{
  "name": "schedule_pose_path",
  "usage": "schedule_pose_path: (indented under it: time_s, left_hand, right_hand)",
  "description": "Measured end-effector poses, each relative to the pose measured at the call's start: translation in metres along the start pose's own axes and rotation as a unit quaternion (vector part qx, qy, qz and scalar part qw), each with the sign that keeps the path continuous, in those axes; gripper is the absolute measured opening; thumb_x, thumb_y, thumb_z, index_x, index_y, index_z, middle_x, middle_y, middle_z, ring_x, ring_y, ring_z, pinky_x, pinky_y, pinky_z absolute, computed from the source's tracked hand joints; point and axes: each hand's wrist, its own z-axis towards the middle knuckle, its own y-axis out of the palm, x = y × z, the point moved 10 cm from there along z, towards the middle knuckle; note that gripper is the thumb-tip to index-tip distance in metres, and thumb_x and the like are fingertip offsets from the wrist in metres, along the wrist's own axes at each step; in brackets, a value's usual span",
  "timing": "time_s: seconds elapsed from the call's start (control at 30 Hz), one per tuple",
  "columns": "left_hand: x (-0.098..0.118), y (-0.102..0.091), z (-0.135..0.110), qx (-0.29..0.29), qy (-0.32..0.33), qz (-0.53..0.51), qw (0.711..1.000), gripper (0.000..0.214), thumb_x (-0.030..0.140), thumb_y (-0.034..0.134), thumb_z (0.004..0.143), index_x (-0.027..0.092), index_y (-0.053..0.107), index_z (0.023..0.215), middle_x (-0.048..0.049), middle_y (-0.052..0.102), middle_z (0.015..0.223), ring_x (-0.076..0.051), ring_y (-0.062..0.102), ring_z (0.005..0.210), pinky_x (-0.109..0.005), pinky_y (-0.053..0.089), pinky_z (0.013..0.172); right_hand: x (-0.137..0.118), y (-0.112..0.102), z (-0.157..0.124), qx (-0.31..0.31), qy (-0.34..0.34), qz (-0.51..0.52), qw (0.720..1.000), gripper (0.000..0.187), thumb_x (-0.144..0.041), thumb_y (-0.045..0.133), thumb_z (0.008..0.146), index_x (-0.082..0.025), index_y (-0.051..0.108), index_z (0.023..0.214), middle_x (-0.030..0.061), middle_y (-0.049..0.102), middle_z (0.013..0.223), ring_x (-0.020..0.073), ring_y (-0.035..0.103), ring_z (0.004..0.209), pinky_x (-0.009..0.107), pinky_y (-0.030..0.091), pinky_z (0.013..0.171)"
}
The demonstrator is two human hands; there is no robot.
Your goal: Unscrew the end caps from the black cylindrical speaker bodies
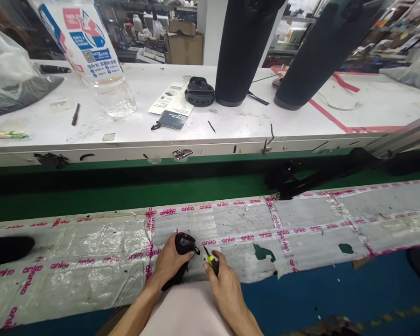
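Note:
Close in front of my body, my left hand (170, 261) is wrapped round a rounded black device (185, 242) with a small loop at its right edge. Black material hangs below the device, partly hidden by the hand. In my right hand (226, 282) is a small black and yellow-green hand tool (213, 262) with a dark pointed tip. That tip points up and left, a short gap away from the device. Beneath both hands runs a long board covered in clear film and pink-lettered tape (238, 239).
Beyond the board stands a white bench (133, 133). It bears a clear bottle (115, 95), a black buckle-like device (200, 92), printed tags (175, 119) and plastic bags (10, 70). Two black sleeved uprights (236, 56) rise there. A dark object (7, 249) lies on the board's left.

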Motion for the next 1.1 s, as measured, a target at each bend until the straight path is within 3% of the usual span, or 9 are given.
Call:
schedule_pose_path:
  time_s: [0.1,0.2,0.3,0.43,0.6,0.77,0.87,0.97,1.1]
  left_hand:
    - [0.024,-0.023,-0.005,0.007,0.015,-0.055,0.998,0.062,0.04,0.076,0.07,0.022,0.053,0.125,-0.0089,0.07,0.122,-0.03,0.064,0.115,-0.042,0.048,0.098]
    - [0.043,-0.041,-0.013,0.002,-0.021,-0.156,0.988,0.064,0.049,0.076,0.072,0.02,0.054,0.124,-0.0087,0.072,0.117,-0.03,0.067,0.11,-0.041,0.051,0.095]
    - [0.059,-0.047,-0.022,-0.011,-0.047,-0.238,0.97,0.068,0.058,0.073,0.074,0.02,0.052,0.127,-0.0082,0.073,0.115,-0.029,0.069,0.107,-0.041,0.052,0.095]
    - [0.065,-0.056,-0.035,0.017,-0.072,-0.223,0.972,0.073,0.064,0.062,0.081,0.021,0.047,0.137,-0.011,0.067,0.132,-0.03,0.061,0.125,-0.045,0.044,0.109]
    - [0.053,-0.054,-0.049,0.025,-0.1,-0.23,0.968,0.071,0.069,0.033,0.093,0.022,0.045,0.146,-0.0077,0.046,0.156,-0.025,0.036,0.148,-0.043,0.025,0.125]
    - [0.054,-0.059,-0.06,0.036,-0.09,-0.27,0.958,0.066,0.065,0.039,0.094,0.022,0.05,0.143,-0.0046,0.046,0.157,-0.024,0.034,0.149,-0.043,0.022,0.127]
    - [0.065,-0.064,-0.065,0.034,-0.057,-0.308,0.949,0.065,0.067,0.046,0.09,0.023,0.059,0.135,-0.0047,0.053,0.151,-0.027,0.037,0.148,-0.043,0.024,0.126]
    - [0.069,-0.057,-0.071,-0.001,-0.051,-0.399,0.915,0.064,0.068,0.056,0.084,0.023,0.063,0.13,-0.007,0.06,0.144,-0.031,0.044,0.142,-0.045,0.032,0.122]
    - [0.09,-0.024,-0.087,-0.191,-0.019,-0.568,0.8,0.063,0.064,0.065,0.079,0.02,0.064,0.124,-0.0124,0.073,0.12,-0.034,0.065,0.117,-0.049,0.05,0.105]
  right_hand:
    - [-0.002,-0.006,0.004,0.02,0.01,0.108,0.994,0.035,-0.047,0.048,0.095,-0.02,0.062,0.112,0.0082,0.075,0.09,0.0273,0.071,0.085,0.033,0.05,0.075]
    - [-0.013,-0.003,0.006,0.013,0.006,0.184,0.983,0.03,-0.05,0.057,0.087,-0.022,0.064,0.096,0.0064,0.074,0.09,0.0264,0.069,0.084,0.034,0.051,0.077]
    - [-0.027,0.003,0.007,0.005,-0.025,0.265,0.964,0.046,-0.052,0.069,0.077,-0.02,0.063,0.11,0.0086,0.074,0.102,0.029,0.069,0.094,0.038,0.052,0.084]
    - [-0.027,0.002,0.005,0.021,-0.027,0.363,0.931,0.071,-0.057,0.078,0.068,-0.017,0.058,0.124,0.0126,0.071,0.116,0.0327,0.067,0.107,0.043,0.052,0.094]
    - [-0.057,0.009,-0.008,-0.132,-0.071,0.485,0.861,0.069,-0.057,0.076,0.077,-0.019,0.055,0.131,0.0117,0.07,0.123,0.0308,0.065,0.114,0.044,0.051,0.098]
    - [-0.062,0.016,-0.015,-0.159,-0.011,0.579,0.799,0.08,-0.064,0.081,0.064,-0.02,0.058,0.127,0.0117,0.074,0.109,0.0353,0.069,0.105,0.05,0.055,0.09]
    - [-0.056,0.023,-0.017,-0.17,0.008,0.598,0.783,0.08,-0.066,0.079,0.063,-0.022,0.06,0.127,0.0131,0.073,0.108,0.0369,0.067,0.109,0.052,0.055,0.089]
    - [-0.048,0.028,-0.022,-0.185,0.014,0.59,0.785,0.077,-0.071,0.074,0.064,-0.024,0.064,0.124,0.0141,0.073,0.107,0.038,0.066,0.11,0.054,0.055,0.089]
    - [-0.048,0.032,-0.026,-0.204,-0.002,0.607,0.768,0.075,-0.078,0.071,0.062,-0.025,0.068,0.115,0.0133,0.073,0.105,0.039,0.067,0.104,0.059,0.053,0.091]
